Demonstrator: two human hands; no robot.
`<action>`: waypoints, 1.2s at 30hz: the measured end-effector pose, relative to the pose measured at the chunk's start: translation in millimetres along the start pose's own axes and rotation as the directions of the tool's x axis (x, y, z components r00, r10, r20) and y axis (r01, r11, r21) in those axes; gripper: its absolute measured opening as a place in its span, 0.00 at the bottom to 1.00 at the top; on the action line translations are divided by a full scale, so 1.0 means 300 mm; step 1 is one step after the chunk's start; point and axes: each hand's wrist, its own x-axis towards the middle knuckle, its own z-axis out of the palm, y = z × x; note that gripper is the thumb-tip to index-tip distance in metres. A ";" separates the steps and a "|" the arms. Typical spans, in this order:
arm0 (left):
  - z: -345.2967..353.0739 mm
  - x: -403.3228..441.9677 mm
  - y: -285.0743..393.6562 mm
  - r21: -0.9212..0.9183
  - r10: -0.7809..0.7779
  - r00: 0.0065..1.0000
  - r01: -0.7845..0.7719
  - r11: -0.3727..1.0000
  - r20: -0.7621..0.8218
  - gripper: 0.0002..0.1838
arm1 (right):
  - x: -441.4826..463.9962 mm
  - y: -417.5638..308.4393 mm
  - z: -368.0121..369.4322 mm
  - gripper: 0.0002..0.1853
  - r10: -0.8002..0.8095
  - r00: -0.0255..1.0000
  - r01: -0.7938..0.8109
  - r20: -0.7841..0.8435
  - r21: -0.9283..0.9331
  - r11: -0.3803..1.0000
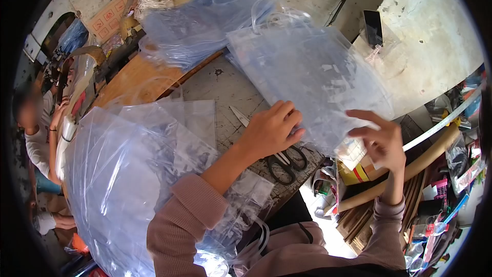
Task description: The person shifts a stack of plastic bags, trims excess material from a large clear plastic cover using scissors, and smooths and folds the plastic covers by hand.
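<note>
A stack of clear plastic bags [312, 77] with loop handles lies on the worn table in front of me. My left hand [274, 128] is at the stack's near left edge, its fingers curled together on the plastic. Over the near right corner of the same stack is my right hand [379, 141], slightly blurred, with its fingers apart and nothing between them. Scissors with black handles [286, 165] lie partly under my left wrist, blades pointing away to the left. A large heap of clear plastic bags [118, 174] spreads beside and below my left arm.
More bluish plastic bags [200, 23] are piled at the back. A phone [373, 28] rests on the pale surface at the right. Cardboard tubes [410, 169] and clutter lie below the table's right edge. Another person [38, 138] sits at the far left.
</note>
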 end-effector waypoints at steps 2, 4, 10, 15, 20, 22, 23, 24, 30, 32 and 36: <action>0.012 0.000 -0.003 -0.006 -0.015 1.000 0.015 1.000 -0.020 0.10 | 0.022 -0.046 0.050 0.19 -0.097 0.990 0.121 0.107 -0.253 0.960; -0.021 -0.007 -0.005 0.006 -0.018 1.000 0.018 1.000 0.002 0.10 | 0.017 -0.055 0.106 0.21 -0.090 0.994 0.106 0.069 -0.298 0.949; -0.010 -0.005 0.002 -0.019 -0.028 1.000 0.028 0.999 0.006 0.10 | 0.009 -0.057 0.064 0.19 -0.028 0.999 0.016 -0.041 -0.267 0.964; -0.039 0.000 0.011 -0.030 -0.012 1.000 0.012 0.999 0.018 0.14 | 0.044 -0.027 -0.003 0.18 -0.036 0.889 -0.118 -0.457 -0.303 0.946; -0.033 -0.005 0.023 0.045 0.092 0.995 -0.093 0.995 0.039 0.19 | 0.057 0.036 0.051 0.13 -0.453 0.668 0.107 -0.590 -0.527 0.843; -0.033 -0.009 0.018 0.018 0.093 0.995 -0.094 0.995 0.044 0.18 | 0.054 0.004 0.075 0.10 -0.433 0.807 0.158 -0.401 -0.560 0.813; -0.033 -0.010 0.016 -0.006 0.090 0.995 -0.089 0.996 0.048 0.18 | 0.044 -0.006 0.084 0.11 -0.320 0.885 0.145 -0.339 -0.454 0.879; -0.034 -0.009 0.015 -0.005 0.090 0.995 -0.090 0.996 0.048 0.18 | 0.035 -0.017 0.094 0.12 -0.203 0.941 0.100 -0.270 -0.354 0.930; -0.036 -0.008 0.012 -0.044 0.033 0.995 -0.029 0.999 0.095 0.18 | 0.054 0.023 0.146 0.16 -0.465 0.875 0.301 -0.136 -0.599 0.742; -0.037 -0.006 0.007 -0.026 0.084 0.994 -0.083 0.996 0.067 0.17 | 0.050 0.024 0.152 0.17 -0.459 0.879 0.301 -0.127 -0.600 0.741; -0.020 -0.005 0.001 0.017 0.147 0.989 -0.147 0.989 0.004 0.13 | 0.052 0.027 0.159 0.21 -0.429 0.891 0.277 -0.147 -0.573 0.771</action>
